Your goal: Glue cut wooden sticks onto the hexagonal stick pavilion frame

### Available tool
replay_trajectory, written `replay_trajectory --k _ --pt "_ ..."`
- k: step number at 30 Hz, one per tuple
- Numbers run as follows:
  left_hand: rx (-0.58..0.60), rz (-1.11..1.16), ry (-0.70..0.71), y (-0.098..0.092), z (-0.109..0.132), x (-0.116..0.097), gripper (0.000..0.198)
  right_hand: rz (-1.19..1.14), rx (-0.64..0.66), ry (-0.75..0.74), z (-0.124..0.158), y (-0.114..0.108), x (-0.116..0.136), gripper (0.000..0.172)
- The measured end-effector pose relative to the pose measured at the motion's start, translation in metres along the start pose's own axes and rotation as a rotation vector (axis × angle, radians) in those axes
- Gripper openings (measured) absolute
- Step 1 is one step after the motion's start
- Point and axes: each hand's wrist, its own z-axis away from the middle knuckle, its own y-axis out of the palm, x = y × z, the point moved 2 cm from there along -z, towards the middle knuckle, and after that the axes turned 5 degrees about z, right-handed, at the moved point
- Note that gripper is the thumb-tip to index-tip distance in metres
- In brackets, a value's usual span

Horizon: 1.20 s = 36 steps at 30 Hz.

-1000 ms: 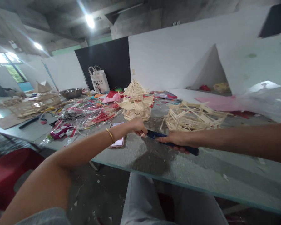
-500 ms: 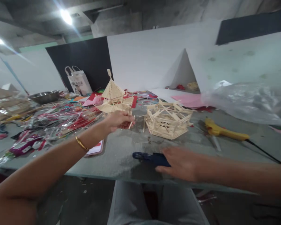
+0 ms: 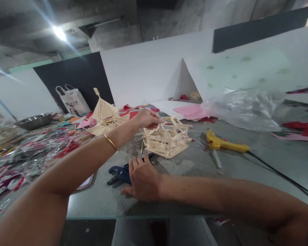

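My left hand [image 3: 150,119] is pinched closed over the top rim of an openwork frame [image 3: 168,140] made of pale wooden sticks. The small stick between its fingertips is hard to make out against the frame. Behind my left forearm stands a second stick model [image 3: 104,111], with a pointed roof, partly hidden. My right hand [image 3: 145,177] is down on the table, its fingers over a dark blue hand tool [image 3: 120,173] with hooked jaws, like a cutter or pliers. Most of the tool's handles lie under that hand.
A yellow hot glue gun [image 3: 227,145] lies to the right, its black cord running off right. Plastic-wrapped craft sticks and scraps [image 3: 48,147] cover the left side. Behind are a clear plastic bag [image 3: 246,106], pink paper [image 3: 190,111], a metal bowl [image 3: 34,121] and a white tote bag [image 3: 73,100].
My left hand has moved right and up, from beside the roofed model to the open frame's rim. My right hand and the blue tool have moved left. The view has turned slightly right.
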Motion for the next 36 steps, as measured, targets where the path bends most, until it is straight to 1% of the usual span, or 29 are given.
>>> replay_trajectory --k 1,2,3,4,5,6,7,8,9,10,12,13,14,16,17,19,23,26,30,32,36 --pt "0.019 -0.011 0.002 0.004 -0.005 0.001 0.013 -0.031 -0.029 -0.03 0.009 -0.003 -0.001 0.091" --pt "0.036 -0.024 0.007 0.008 -0.01 0.001 0.012 -0.074 -0.056 -0.062 0.02 -0.008 -0.005 0.088" --pt "0.049 -0.039 0.012 0.011 -0.014 0.0 0.011 -0.13 -0.082 -0.1 0.033 -0.013 -0.011 0.078" --pt "0.055 -0.057 0.018 0.014 -0.018 -0.002 0.01 -0.195 -0.107 -0.126 0.047 -0.018 -0.02 0.061" --pt "0.055 -0.082 0.021 0.015 -0.021 -0.005 0.009 -0.253 -0.148 -0.091 0.061 -0.024 -0.034 0.048" --pt "0.054 -0.108 0.021 0.015 -0.024 -0.009 0.008 -0.304 -0.264 -0.014 0.075 -0.03 -0.052 0.037" --pt "0.056 -0.131 0.022 0.015 -0.027 -0.013 0.008 -0.333 -0.38 0.094 0.088 -0.035 -0.075 0.029" --pt "0.064 -0.151 0.026 0.015 -0.03 -0.017 0.008 -0.348 -0.504 0.236 0.098 -0.038 -0.1 0.027" --pt "0.078 -0.169 0.028 0.014 -0.033 -0.02 0.008 -0.376 -0.557 0.36 0.104 -0.039 -0.125 0.028" --pt "0.097 -0.182 0.031 0.014 -0.037 -0.023 0.009 -0.419 -0.575 0.507 0.107 -0.038 -0.151 0.03" --pt "0.148 -0.198 0.042 0.013 -0.044 -0.025 0.009 -0.528 -0.458 0.715 0.103 -0.03 -0.194 0.036" --pt "0.178 -0.206 0.048 0.014 -0.047 -0.026 0.01 -0.549 -0.366 0.786 0.097 -0.024 -0.209 0.037" --pt "0.208 -0.216 0.053 0.014 -0.049 -0.026 0.01 -0.573 -0.254 0.816 0.09 -0.018 -0.218 0.036" --pt "0.257 -0.239 0.068 0.014 -0.052 -0.025 0.011 -0.627 -0.098 0.761 0.077 -0.008 -0.224 0.031" --pt "0.275 -0.253 0.071 0.014 -0.052 -0.025 0.012 -0.646 -0.061 0.707 0.072 -0.004 -0.222 0.029" --pt "0.295 -0.285 0.065 0.013 -0.052 -0.024 0.013 -0.641 -0.05 0.639 0.068 -0.001 -0.214 0.029" --pt "0.321 -0.314 0.056 0.007 -0.048 -0.023 0.013 -0.577 -0.023 0.683 0.076 -0.001 -0.201 0.033" --pt "0.355 -0.31 0.063 0.008 -0.046 -0.023 0.012 -0.611 -0.034 0.672 0.087 0.003 -0.198 0.036" --pt "0.398 -0.306 0.06 0.016 -0.046 -0.022 0.01 -0.606 -0.075 0.603 0.098 0.013 -0.192 0.044" --pt "0.4 -0.298 0.048 0.02 -0.047 -0.022 0.009 -0.585 -0.124 0.577 0.102 0.014 -0.19 0.048" --pt "0.411 -0.339 0.039 0.026 -0.05 -0.023 0.007 -0.548 -0.219 0.562 0.106 0.012 -0.189 0.046"
